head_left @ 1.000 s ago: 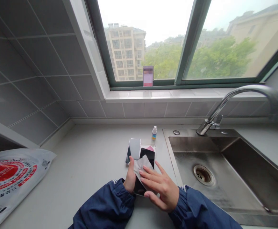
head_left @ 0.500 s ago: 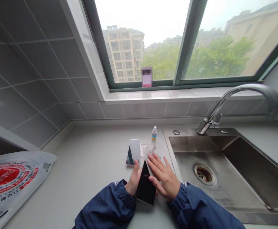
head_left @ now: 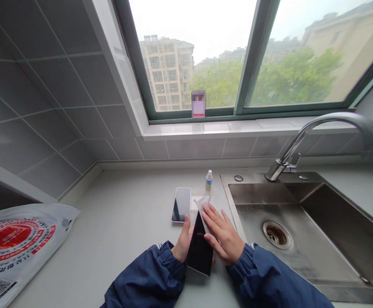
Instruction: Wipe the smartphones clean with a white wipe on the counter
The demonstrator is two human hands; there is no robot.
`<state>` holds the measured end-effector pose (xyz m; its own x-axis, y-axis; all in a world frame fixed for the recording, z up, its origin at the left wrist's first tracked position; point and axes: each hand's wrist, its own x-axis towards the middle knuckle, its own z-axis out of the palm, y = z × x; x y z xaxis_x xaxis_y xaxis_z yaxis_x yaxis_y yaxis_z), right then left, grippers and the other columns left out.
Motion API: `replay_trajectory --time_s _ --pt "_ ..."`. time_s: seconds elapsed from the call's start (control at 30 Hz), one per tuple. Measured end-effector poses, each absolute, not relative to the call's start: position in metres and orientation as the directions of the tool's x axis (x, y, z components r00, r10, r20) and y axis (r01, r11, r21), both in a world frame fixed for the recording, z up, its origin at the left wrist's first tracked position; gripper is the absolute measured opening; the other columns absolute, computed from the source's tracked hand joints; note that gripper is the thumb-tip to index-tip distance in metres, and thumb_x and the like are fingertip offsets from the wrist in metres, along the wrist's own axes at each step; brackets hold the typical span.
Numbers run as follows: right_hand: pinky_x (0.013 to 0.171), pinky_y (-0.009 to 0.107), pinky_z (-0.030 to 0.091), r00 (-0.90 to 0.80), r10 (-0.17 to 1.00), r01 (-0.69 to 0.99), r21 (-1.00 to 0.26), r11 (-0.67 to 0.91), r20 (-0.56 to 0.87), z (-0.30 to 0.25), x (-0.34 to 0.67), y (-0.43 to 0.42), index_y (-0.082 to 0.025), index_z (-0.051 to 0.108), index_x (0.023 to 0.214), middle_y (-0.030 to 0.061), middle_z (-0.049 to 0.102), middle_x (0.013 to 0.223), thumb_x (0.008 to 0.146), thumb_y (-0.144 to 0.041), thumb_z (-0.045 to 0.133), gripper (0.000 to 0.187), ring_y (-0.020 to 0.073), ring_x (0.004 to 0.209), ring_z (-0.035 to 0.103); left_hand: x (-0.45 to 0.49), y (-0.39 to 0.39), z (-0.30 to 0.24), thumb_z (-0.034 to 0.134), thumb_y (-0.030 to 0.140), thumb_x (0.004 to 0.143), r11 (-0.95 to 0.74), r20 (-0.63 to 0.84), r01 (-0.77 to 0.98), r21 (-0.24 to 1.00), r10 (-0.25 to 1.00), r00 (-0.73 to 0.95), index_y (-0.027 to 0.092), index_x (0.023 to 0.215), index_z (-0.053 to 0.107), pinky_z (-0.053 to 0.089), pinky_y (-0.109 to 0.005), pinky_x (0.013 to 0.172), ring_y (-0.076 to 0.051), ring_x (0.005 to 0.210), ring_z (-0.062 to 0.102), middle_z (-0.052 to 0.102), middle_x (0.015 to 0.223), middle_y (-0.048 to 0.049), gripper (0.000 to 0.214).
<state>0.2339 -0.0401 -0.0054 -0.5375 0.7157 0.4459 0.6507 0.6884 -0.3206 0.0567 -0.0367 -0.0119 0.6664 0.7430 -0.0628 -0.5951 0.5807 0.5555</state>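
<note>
A black phone-like device (head_left: 200,252) with a glossy screen lies tilted in my left hand (head_left: 183,241). The left thumb points up along its left edge and the other fingers are behind it, so that hand is closed on it. My right hand (head_left: 223,235) holds a thin white wipe (head_left: 204,201) under its outstretched fingers, pressed on the device's upper right part. Much of the wipe is hidden beneath these fingers. Just beyond my left thumb, a second phone (head_left: 181,205) with a pale rim rests flat on the counter. Behind the wipe stands a small white-capped bottle (head_left: 209,180).
To the right is a steel sink (head_left: 250,252) with a curved chrome faucet (head_left: 289,147). A white plastic bag (head_left: 42,222) with red print lies at the left on the pale counter (head_left: 109,214). A window (head_left: 186,122) and its sill run along the back.
The whole view has shifted slightly. My right fingers and the wipe have moved a little over the device's upper part; the left hand keeps its hold.
</note>
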Motion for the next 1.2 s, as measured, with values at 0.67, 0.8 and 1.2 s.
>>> replay_trajectory --time_s 0.67,0.8,1.2 --pt "0.113 0.052 0.031 -0.392 0.708 0.481 -0.525 0.702 0.588 -0.004 0.239 -0.035 -0.020 0.041 0.145 0.0108 0.039 0.151 0.097 -0.023 0.042 0.049 0.0292 0.140 0.034 0.061 -0.039 -0.012 0.017 0.073 0.087 0.613 -0.008 -0.530 0.586 0.658 0.753 0.015 0.149 0.030 0.047 -0.046 0.078 -0.030 0.078 0.068 0.066 0.111 -0.0204 0.086" --pt "0.108 0.045 0.041 -0.204 0.798 0.315 -0.733 0.603 0.568 0.005 0.239 -0.037 -0.023 0.056 0.133 0.0089 0.055 0.138 0.098 -0.023 0.044 0.038 0.0256 0.129 0.050 0.059 -0.040 -0.013 0.006 0.076 0.084 0.677 -0.002 -0.474 0.563 0.575 0.818 0.007 0.139 0.043 0.048 -0.046 0.068 -0.032 0.069 0.068 0.067 0.098 -0.0218 0.096" --pt "0.101 0.042 0.047 -0.031 0.993 0.047 -0.992 0.119 0.117 -0.001 0.243 -0.025 -0.021 0.073 0.109 0.0084 0.072 0.113 0.084 -0.049 0.067 0.038 0.0283 0.108 0.065 0.057 -0.037 -0.012 0.008 0.079 0.081 0.743 0.004 -0.400 0.536 0.472 0.882 0.008 0.131 0.048 0.048 -0.052 0.073 -0.032 0.067 0.069 0.066 0.103 -0.0231 0.096"
